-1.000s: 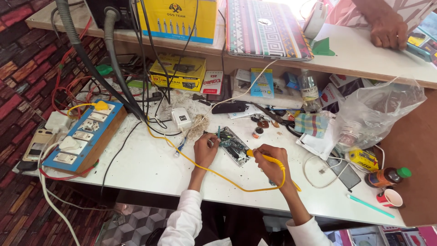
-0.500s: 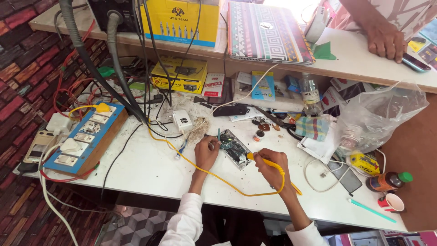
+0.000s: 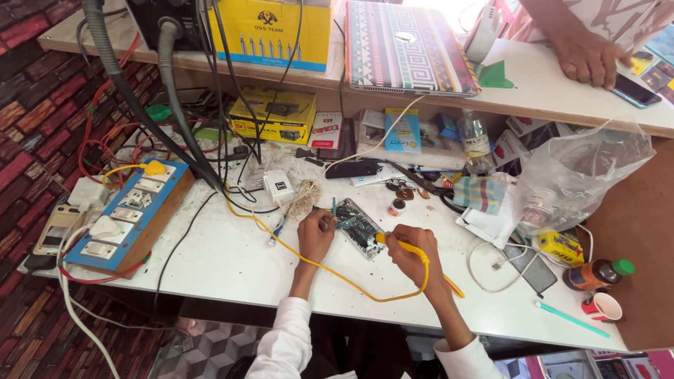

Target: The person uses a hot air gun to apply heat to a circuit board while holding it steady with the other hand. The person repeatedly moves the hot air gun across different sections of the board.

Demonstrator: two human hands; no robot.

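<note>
Your right hand [image 3: 414, 256] grasps the yellow soldering iron [image 3: 400, 245]; the opened phone [image 3: 358, 226] lies at its 10 o'clock, steadied by your left hand [image 3: 316, 235].

A smooth white laminate worktable [image 3: 232, 260], dusted with rough debris. The opened phone [image 3: 358, 226] shows a glossy green circuit board inside a metal frame. The soldering iron [image 3: 401, 245] has a yellow plastic handle and a smooth rubbery yellow cord. A switchboard [image 3: 123, 217] has a wooden box, a matt blue face and white plastic switches. A crinkled, glossy clear plastic bag [image 3: 583, 179]. A checked cloth [image 3: 480, 193]. Yellow cardboard boxes [image 3: 275, 112].
</note>
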